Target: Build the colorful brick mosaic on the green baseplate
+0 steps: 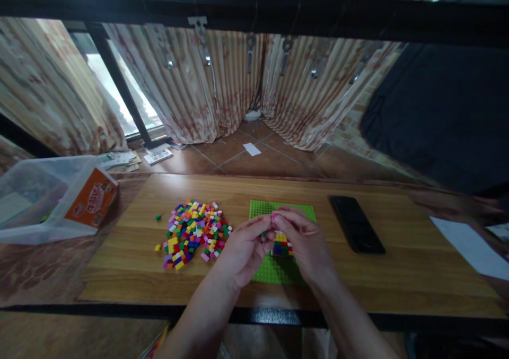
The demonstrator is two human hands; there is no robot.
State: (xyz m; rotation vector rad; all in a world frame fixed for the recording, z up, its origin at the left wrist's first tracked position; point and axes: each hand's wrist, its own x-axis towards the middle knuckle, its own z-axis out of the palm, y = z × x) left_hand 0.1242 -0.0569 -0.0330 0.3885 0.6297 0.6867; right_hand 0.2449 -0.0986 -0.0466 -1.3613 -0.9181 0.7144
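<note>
My left hand point(249, 245) and my right hand point(304, 238) meet over a green studded baseplate point(266, 274). Between their fingertips is a small pink toy brick point(274, 218), pinched from both sides and partly covered by the fingers. A dark green brick point(263, 235) shows by the curled fingers of my left hand; whether they grip it I cannot tell. Below the fingers, a block of joined bricks point(280, 246) in yellow, red, blue and white stands on the baseplate. My right hand hides part of it.
Loose coloured bricks point(194, 231) lie heaped on the wooden table point(131, 269), left of the baseplate. To the right are a black phone point(357, 225) and white paper point(469, 247). A translucent bin point(43, 189) with an orange label stands at far left. A dark bar point(254, 11) crosses overhead.
</note>
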